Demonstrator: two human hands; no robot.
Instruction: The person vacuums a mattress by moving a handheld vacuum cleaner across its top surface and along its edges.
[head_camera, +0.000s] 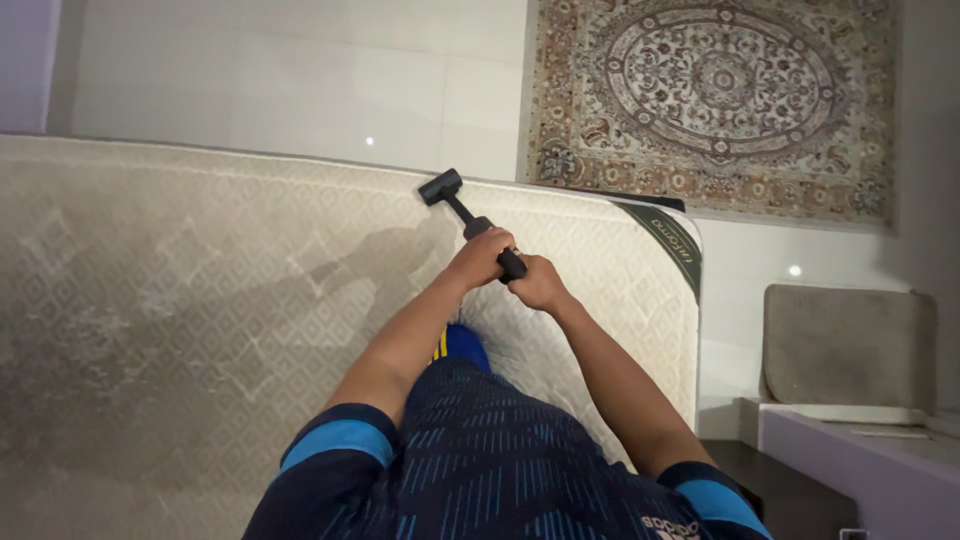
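Both my hands grip the black handle of a hand-held vacuum tool (458, 205). My left hand (478, 258) holds the shaft nearer the nozzle, and my right hand (538, 283) holds the end of the handle. The tool's black nozzle head rests near the far edge of a bare cream mattress (200, 300) with a diamond quilted pattern. My arms stretch forward over the mattress from dark blue sleeves with light blue bands.
A patterned oriental rug (715, 100) lies on the pale tiled floor (300, 80) beyond the mattress. A grey padded seat (850, 345) and a pale purple furniture edge (860, 450) stand at the right. A blue object (468, 345) shows beneath my arms.
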